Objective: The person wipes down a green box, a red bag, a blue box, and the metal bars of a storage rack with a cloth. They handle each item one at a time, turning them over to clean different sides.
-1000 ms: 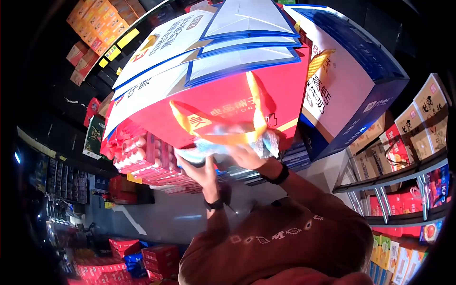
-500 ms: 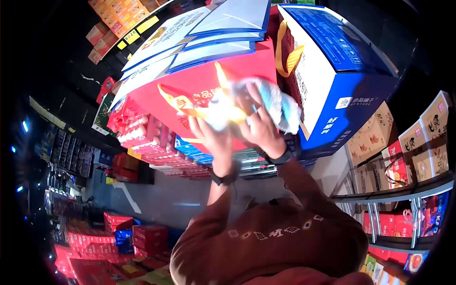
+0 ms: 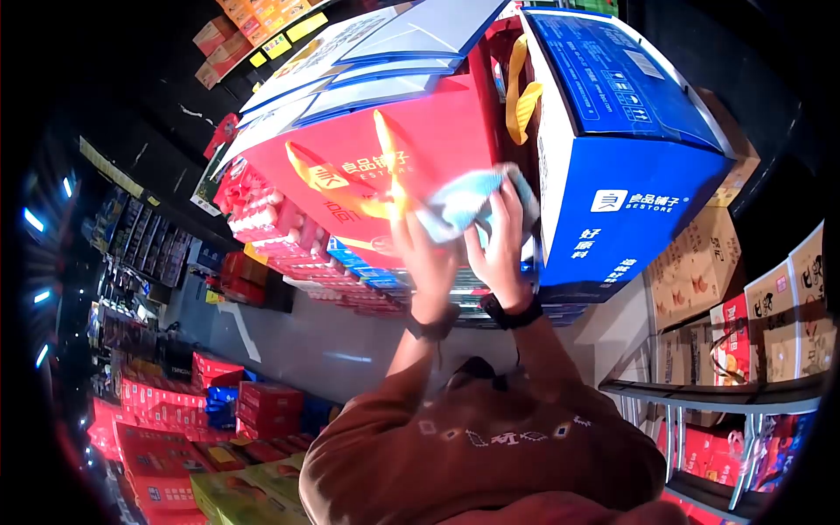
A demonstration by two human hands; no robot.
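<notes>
A crumpled light-blue and white cloth (image 3: 462, 203) is bunched between my hands in front of a red gift bag (image 3: 455, 114). My right hand (image 3: 499, 249) grips its right part, fingers curled over it. At the cloth's left edge, my left hand (image 3: 426, 262) pinches it, though those fingers are blurred. Yellow ribbon handles (image 3: 389, 144) hang down the red bag's face, close to the left fingertips. Just to the right stands a large blue and white gift box (image 3: 630, 201) with its own yellow strap (image 3: 522, 109).
Flat white and blue bags (image 3: 398, 48) lie on top of the red bag. Stacked red packages (image 3: 271, 214) sit at its left. A metal shelf (image 3: 726, 398) with boxes runs along the right. Red cartons (image 3: 271, 407) and green boxes (image 3: 249, 494) are at lower left.
The cloth has moved left and looks more bunched. Both hands have come closer together, the left shifting right and down. The view has turned slightly.
</notes>
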